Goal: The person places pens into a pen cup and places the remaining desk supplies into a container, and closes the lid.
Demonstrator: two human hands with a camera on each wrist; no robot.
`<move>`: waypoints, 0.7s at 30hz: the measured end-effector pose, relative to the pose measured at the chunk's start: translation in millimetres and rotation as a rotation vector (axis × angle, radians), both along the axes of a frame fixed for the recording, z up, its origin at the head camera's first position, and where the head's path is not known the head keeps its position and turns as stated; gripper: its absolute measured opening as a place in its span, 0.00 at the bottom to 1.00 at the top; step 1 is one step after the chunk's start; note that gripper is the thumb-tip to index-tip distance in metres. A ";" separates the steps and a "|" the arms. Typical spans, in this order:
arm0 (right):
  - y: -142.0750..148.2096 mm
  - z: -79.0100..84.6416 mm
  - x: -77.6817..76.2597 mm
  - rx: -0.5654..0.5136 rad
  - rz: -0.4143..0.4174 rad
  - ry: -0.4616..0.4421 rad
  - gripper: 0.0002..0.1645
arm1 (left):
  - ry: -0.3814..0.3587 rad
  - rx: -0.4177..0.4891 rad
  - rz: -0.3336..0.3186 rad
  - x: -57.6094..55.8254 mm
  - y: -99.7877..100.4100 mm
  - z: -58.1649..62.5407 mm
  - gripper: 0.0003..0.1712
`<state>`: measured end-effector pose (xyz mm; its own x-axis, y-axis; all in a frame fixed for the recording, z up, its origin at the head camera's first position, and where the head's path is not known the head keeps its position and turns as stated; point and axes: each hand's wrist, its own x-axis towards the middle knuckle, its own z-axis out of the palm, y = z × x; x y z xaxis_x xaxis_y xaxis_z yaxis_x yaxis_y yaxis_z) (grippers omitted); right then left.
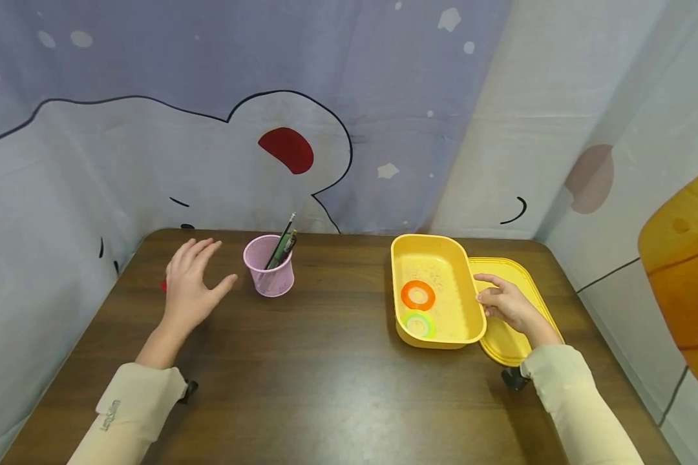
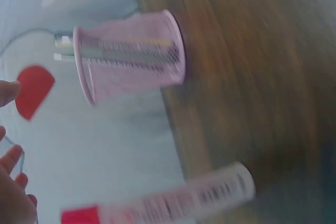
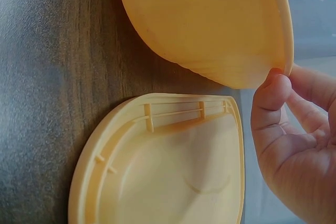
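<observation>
On the right, a yellow plastic box holds an orange ring and a green ring on its floor. Thumb and forefinger of my right hand pinch the box's right rim, seen closely in the right wrist view. Beneath that hand lies the yellow lid, its inside facing up. My left hand hovers at the far left with fingers spread and nothing between them. A white tube with a red cap stands upright close to it, mostly hidden behind the hand in the head view.
A pink mesh pen cup with several pens or pencils stands near the table's back edge, right of my left hand. A printed cloth hangs directly behind the brown wooden table.
</observation>
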<state>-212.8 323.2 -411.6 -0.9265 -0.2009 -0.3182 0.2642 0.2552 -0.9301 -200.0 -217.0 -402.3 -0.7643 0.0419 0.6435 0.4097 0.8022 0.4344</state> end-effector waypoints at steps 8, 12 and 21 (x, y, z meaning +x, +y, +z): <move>-0.3 0.4 0.5 0.009 0.008 0.007 0.36 | -0.267 0.053 0.067 13.9 -36.7 -3.6 0.47; 2.2 -3.7 -1.6 0.016 0.006 0.008 0.35 | -0.400 0.089 0.067 19.5 -50.3 -7.6 0.51; 12.2 -18.5 -9.9 0.030 -0.006 0.022 0.37 | -0.486 0.127 0.032 27.5 -66.5 -22.2 0.50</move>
<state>-222.7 335.4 -430.1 -0.9346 -0.1859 -0.3033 0.2452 0.2811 -0.9278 -172.5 -283.5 -424.5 -0.9765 -0.0424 0.2113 0.1116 0.7393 0.6640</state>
